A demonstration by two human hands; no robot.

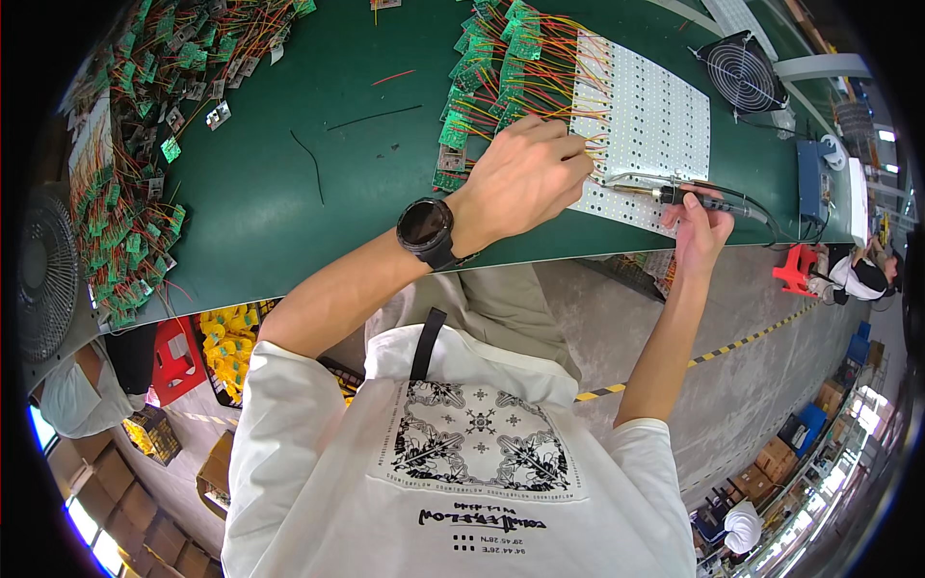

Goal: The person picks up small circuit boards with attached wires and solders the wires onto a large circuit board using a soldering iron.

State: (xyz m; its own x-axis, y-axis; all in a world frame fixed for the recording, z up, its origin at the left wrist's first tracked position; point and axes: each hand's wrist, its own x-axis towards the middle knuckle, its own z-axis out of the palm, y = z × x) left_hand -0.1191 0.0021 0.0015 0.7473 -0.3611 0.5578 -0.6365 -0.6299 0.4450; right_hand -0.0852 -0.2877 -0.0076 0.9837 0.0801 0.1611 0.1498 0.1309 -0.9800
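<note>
My right hand (700, 229) grips a soldering iron (711, 201) by its black handle. The iron's metal tip points left, over the lower left part of a white panel (650, 106) dotted with rows of small pads. Beside the tip, my left hand (530, 173) is closed at the panel's left edge. Its fingertips are largely hidden, so what they pinch among the wires does not show. Red and yellow wires (554, 82) run from the panel's left side to a row of small green circuit boards (472, 87).
A large heap of wired green boards (125, 212) covers the table's left side. Loose wire pieces (374, 118) lie mid-table. At the right are a round-grilled fan (740, 73) and a blue box (812, 178). A bin of yellow parts (228, 352) stands below the edge. Another person (860, 273) sits far right.
</note>
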